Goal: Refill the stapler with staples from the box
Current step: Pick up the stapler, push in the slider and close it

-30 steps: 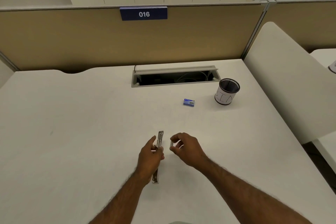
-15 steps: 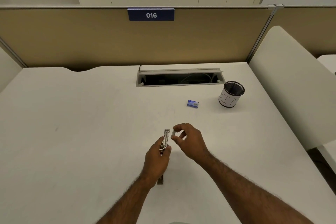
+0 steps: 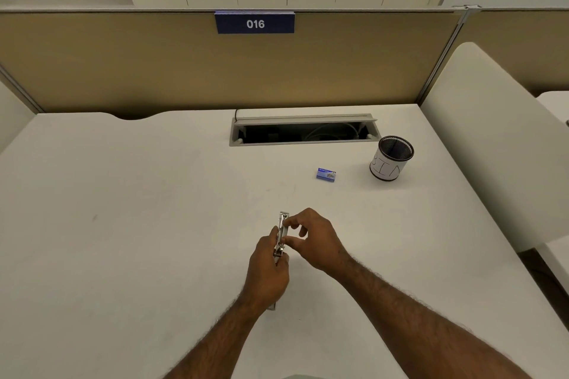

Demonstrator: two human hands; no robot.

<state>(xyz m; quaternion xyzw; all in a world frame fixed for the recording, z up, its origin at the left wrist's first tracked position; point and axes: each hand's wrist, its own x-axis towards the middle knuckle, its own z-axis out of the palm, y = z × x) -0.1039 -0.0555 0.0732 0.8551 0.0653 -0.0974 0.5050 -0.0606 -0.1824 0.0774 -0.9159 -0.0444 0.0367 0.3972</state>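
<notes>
A slim metal stapler (image 3: 281, 231) lies opened lengthwise on the white desk (image 3: 123, 224), its silver staple channel pointing away from me. My left hand (image 3: 269, 268) grips its middle and rear. My right hand (image 3: 311, 240) pinches a short strip of staples between thumb and fingers and presses it against the channel's right side; the strip itself is mostly hidden by the fingers. The small blue staple box (image 3: 325, 174) rests shut on the desk farther back and to the right, apart from both hands.
A black mesh pen cup (image 3: 391, 158) with a white paper label stands right of the box. An open cable tray (image 3: 303, 131) is sunk into the desk's back. A tan partition with the sign 016 (image 3: 255, 23) closes the rear; a white divider (image 3: 492, 148) bounds the right.
My right hand has moved left with the staple strip until it touches the stapler's channel. My left hand has kept its hold on the stapler, which has shifted slightly.
</notes>
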